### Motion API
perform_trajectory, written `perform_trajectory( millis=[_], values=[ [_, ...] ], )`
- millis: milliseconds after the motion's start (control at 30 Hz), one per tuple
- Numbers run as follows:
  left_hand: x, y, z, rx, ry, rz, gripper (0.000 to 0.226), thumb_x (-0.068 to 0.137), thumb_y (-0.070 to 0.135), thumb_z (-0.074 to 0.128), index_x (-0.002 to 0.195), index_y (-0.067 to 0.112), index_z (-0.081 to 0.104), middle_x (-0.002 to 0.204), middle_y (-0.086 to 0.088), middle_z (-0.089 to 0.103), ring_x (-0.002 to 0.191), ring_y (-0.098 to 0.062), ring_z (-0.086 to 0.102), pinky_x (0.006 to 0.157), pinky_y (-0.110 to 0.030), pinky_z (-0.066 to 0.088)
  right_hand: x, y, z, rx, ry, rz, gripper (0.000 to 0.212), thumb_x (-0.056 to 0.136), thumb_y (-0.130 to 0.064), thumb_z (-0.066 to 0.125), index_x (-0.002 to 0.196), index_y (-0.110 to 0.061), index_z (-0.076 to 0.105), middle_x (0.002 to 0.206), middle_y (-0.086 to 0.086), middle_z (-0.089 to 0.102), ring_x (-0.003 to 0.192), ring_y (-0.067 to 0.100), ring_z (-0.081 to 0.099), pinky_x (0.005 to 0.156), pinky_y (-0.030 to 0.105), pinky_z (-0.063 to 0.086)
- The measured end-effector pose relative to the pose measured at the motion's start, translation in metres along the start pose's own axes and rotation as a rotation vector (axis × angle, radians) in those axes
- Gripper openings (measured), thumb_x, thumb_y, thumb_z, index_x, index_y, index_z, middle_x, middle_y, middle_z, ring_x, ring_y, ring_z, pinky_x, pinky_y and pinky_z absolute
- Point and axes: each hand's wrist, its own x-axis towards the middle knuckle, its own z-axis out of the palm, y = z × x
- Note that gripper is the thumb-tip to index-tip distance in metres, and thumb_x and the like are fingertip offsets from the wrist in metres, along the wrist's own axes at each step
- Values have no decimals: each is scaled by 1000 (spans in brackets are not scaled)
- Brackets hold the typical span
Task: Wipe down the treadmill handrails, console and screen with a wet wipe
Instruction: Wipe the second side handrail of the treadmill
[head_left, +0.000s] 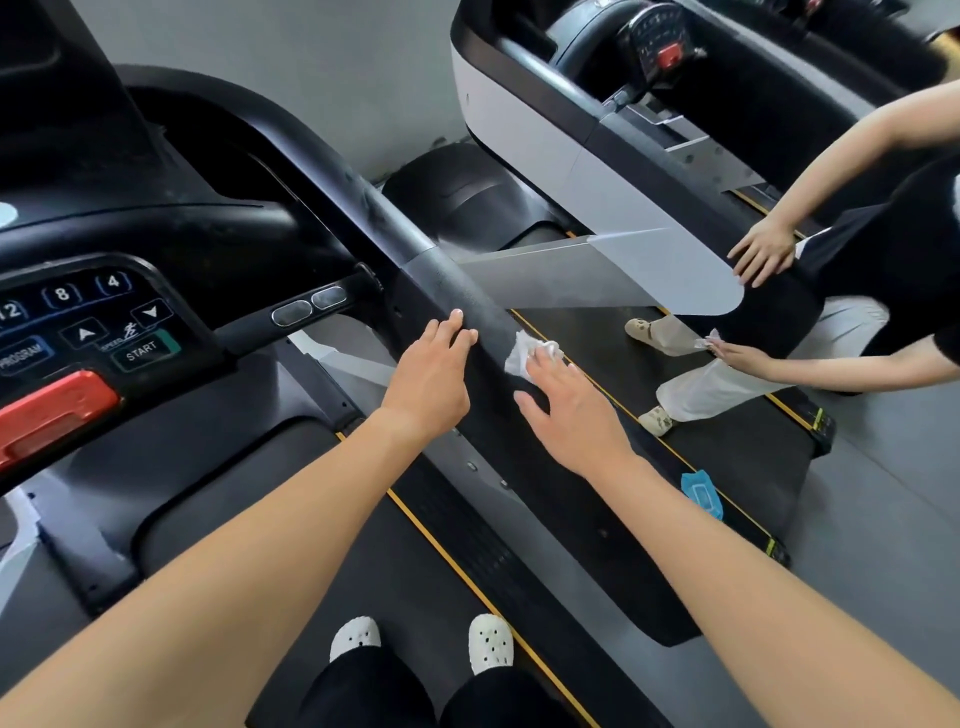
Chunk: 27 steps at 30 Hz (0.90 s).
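The black right handrail (379, 213) of my treadmill runs diagonally from the console (104, 322) toward the lower right. My left hand (431, 374) rests on its inner side, fingers laid over the top of the padded grip. My right hand (566, 410) lies flat on the rail's outer side, and its straight fingers press a crumpled white wet wipe (522, 353) against the rail. The console shows number keys, a START key and a red stop button (57, 410). The dark screen (57, 104) is at the upper left.
Another person stands on the neighbouring treadmill at the right, one hand (761, 254) on its white side panel, the other (740, 356) holding a wipe. A blue wipe packet (701, 493) lies on that treadmill's belt. My white shoes (491, 642) stand on my belt.
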Motion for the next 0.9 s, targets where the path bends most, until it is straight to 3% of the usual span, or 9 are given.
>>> perform_trajectory(
  millis=[167,300,433,600,700,900],
  values=[
    [0,9,0,66,-1,-50,57,104,26,52,156,11,36,169,-12,21,153,-36,26,121,-47,35,28,-7,-3,112,-59,97,53,110,-40,39,159,-19,33,168,2,28,152,23,30,123,38,30],
    [0,21,0,61,0,-97,59,107,41,45,156,10,37,170,-14,18,153,-37,24,122,-48,32,1,14,-7,54,-48,13,46,109,-36,43,153,-21,43,163,-1,37,143,24,46,115,37,42],
    [0,31,5,62,-8,-140,62,106,48,44,154,8,36,170,-17,14,153,-39,24,120,-49,33,-21,30,-14,-7,-47,-3,41,109,-34,44,146,-19,53,158,-1,46,135,22,53,108,31,44],
    [-2,44,9,77,-16,-217,70,106,52,40,156,5,30,172,-16,8,155,-40,15,123,-49,28,15,12,-17,75,-101,26,49,112,-31,34,156,-12,39,163,5,37,143,27,45,114,34,36],
    [-5,55,9,61,19,-209,67,106,47,45,155,2,34,171,-14,15,158,-35,11,126,-46,21,15,16,-18,121,-79,14,48,112,-30,36,157,-14,38,164,3,37,141,28,47,113,34,37],
    [-21,90,17,19,53,-72,55,105,34,56,149,3,45,162,-10,32,150,-23,33,122,-33,30,-29,58,-26,167,-49,-107,41,109,-29,47,148,-18,54,155,-2,50,134,17,56,110,32,46]
  ],
)
